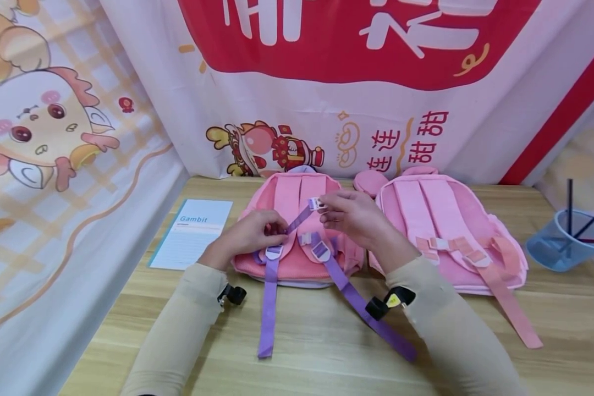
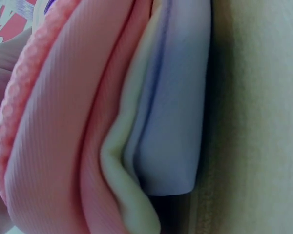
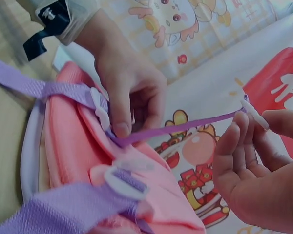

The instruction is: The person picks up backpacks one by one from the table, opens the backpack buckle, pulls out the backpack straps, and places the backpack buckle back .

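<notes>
A pink backpack (image 1: pixel 309 269) lies with its shoulder straps up, and its side fills much of the left wrist view. A narrow purple strap (image 3: pixel 185 126) stretches taut above it between both hands. My left hand (image 1: pixel 252 231) pinches the strap's lower part beside a white slider (image 1: pixel 274 252). At its other end, my right hand (image 1: pixel 356 217) holds a white plastic buckle (image 3: pixel 254 114) between thumb and fingers. Part of the buckle is hidden by the fingertips. Two wider purple webbing ends (image 1: pixel 268 330) trail from the sliders onto the table.
To the right lies a second pink backpack (image 1: pixel 462 220) with a strap clipped across its shoulder straps. A blue cup (image 1: pixel 556 250) with several thin sticks stands at the far right. Left of the first backpack is a "Gambit" notebook (image 1: pixel 190 234) on the wooden table (image 1: pixel 297 341).
</notes>
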`<action>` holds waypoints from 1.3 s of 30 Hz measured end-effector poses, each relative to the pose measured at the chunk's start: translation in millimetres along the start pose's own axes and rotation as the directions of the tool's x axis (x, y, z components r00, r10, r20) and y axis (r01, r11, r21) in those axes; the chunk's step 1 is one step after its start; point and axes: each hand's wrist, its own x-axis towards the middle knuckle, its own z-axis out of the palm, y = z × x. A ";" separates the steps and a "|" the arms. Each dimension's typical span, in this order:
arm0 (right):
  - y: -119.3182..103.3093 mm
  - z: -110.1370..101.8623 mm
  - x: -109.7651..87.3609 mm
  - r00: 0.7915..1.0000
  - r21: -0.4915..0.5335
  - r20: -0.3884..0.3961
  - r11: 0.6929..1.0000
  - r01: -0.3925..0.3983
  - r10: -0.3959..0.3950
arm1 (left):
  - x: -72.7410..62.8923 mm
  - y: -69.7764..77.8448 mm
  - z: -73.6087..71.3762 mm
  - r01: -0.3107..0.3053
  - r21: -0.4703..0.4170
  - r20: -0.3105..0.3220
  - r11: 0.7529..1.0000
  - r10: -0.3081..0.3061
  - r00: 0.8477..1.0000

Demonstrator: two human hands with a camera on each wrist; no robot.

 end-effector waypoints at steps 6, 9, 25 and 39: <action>1.5 -21.7 -2.2 0.999 -0.112 -0.032 0.993 -0.033 0.030 | 0.6 3.9 1.9 0.021 0.005 0.023 1.000 -0.021 1.000; 2.5 -31.3 -4.3 0.998 -0.167 -0.046 0.985 -0.050 0.043 | 1.0 5.6 2.4 0.028 0.016 0.037 0.999 -0.028 0.999; 18.0 -64.9 -5.4 0.995 -0.430 -0.095 0.900 -0.065 0.026 | 6.2 6.5 3.2 0.023 0.102 0.096 0.995 -0.033 0.995; 26.8 -64.6 -4.0 0.994 -0.680 -0.107 0.727 -0.089 0.022 | 7.7 2.6 4.4 0.029 0.097 0.106 0.995 -0.040 0.994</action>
